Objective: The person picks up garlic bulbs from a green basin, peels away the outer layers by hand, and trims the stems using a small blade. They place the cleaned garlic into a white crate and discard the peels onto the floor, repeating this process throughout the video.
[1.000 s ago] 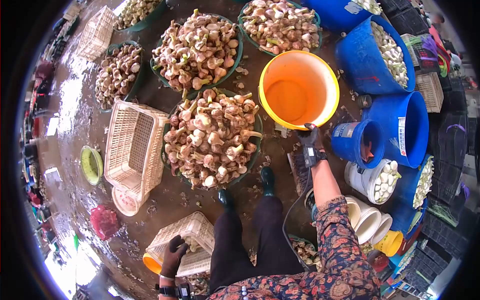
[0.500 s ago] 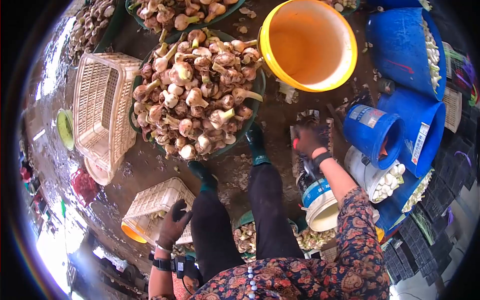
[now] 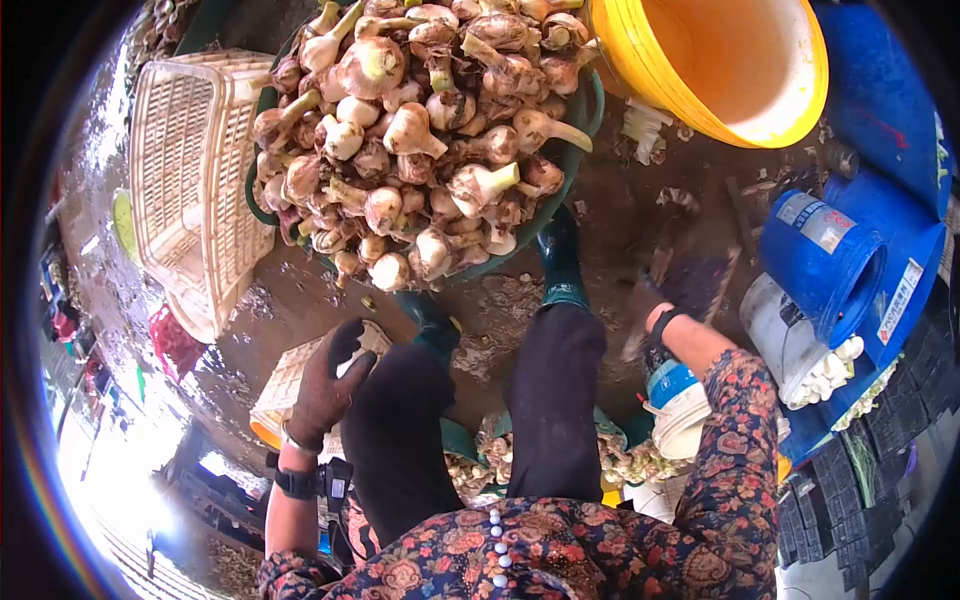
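Note:
My left hand (image 3: 328, 392), in a dark glove, is held beside my left knee with its fingers apart and nothing in them. A pale plastic crate (image 3: 283, 385) lies just beyond it. My right hand (image 3: 646, 300) is out to the right, low over the floor, smeared by motion; its fingers and anything in them cannot be made out. Near it is a dark slatted piece (image 3: 700, 285), also blurred. In front of my boots, garlic bulbs (image 3: 410, 130) with cut stems are heaped in a green basin (image 3: 590, 125).
A yellow bucket (image 3: 650, 60) stands at the upper right, its inside pale orange. Blue buckets (image 3: 812, 250) and a white bucket of peeled garlic (image 3: 770, 325) lie at the right. Tall pale crates (image 3: 175, 150) stand at the left. The floor (image 3: 490, 320) is wet and littered.
The view has shifted, and the garlic basin looks larger and closer. My left hand has risen and moved left in the view. A red bit seen at my right hand earlier no longer shows.

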### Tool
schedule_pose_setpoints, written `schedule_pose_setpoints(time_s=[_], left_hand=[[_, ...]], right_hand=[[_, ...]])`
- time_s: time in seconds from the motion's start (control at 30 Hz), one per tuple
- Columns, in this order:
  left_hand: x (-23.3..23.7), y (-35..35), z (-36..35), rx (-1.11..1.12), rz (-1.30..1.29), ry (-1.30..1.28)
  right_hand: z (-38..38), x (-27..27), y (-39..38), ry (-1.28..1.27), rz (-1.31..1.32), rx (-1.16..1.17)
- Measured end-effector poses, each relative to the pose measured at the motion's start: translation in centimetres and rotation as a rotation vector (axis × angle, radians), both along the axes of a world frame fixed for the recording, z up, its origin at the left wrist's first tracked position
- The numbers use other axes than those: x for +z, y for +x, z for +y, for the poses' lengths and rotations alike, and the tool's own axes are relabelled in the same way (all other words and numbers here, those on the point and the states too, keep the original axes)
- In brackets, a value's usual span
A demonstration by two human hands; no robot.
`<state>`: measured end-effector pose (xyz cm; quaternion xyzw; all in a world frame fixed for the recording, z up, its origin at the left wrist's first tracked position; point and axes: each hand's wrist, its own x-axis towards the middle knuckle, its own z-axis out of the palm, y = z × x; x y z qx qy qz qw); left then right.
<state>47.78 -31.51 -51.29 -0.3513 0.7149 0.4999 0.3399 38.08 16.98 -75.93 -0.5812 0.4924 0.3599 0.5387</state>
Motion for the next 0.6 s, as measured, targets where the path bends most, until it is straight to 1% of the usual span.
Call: schedule_pose_setpoints(time_s=[0.03,0.1,0.13,0.17,0.23,0.27,0.33,0.37,0.43,0.47,0.5,0.57,0.6], left_hand=[[-0.6,-0.4,0.2,0.013,0.006,0.005],[-1.6,-1.3,0.7,-0.038,0.078,0.055],[-2.4,-1.3,0.9,-0.021,0.121,0.066],[-3.1,-1.8,1.0,-0.012,0.13,0.049],[-4.3,-2.8,1.3,-0.155,0.215,-0.063],[-5.0,-3.3,1.5,-0.147,0.215,-0.063],[-6.7,-5.0,2.2,-0.342,0.429,-0.219],[-7.5,-5.9,2.8,-0.331,0.433,-0.222],[-8.9,-7.0,3.8,-0.553,0.408,-0.286],[-10.8,-6.5,4.2,-0.684,0.518,-0.368],[-11.6,-6.5,4.5,-0.679,0.513,-0.368],[-12.9,-6.8,5.2,-0.875,0.466,-0.485],[-13.4,-6.7,5.0,-0.873,0.479,-0.485]], right_hand=[[0.1,0.4,1.1,-0.081,-0.015,-0.126],[-5.4,3.2,2.3,0.055,-0.12,-0.099],[-7.3,3.6,3.2,0.093,-0.151,-0.14],[-8.6,3.6,4.5,0.118,-0.167,-0.221],[-10.3,3.2,6.6,0.162,-0.177,-0.368],[-10.3,3.0,7.6,0.185,-0.177,-0.432],[-10.0,2.2,9.4,0.208,-0.17,-0.534],[-9.8,1.8,10.5,0.221,-0.167,-0.59],[-9.0,0.8,12.4,0.239,-0.165,-0.672],[-8.6,0.2,13.5,0.251,-0.163,-0.723],[-7.8,-0.2,14.5,0.259,-0.164,-0.762],[-6.6,-1.4,15.7,0.267,-0.155,-0.836],[-6.0,-1.9,16.2,0.264,-0.148,-0.877]])
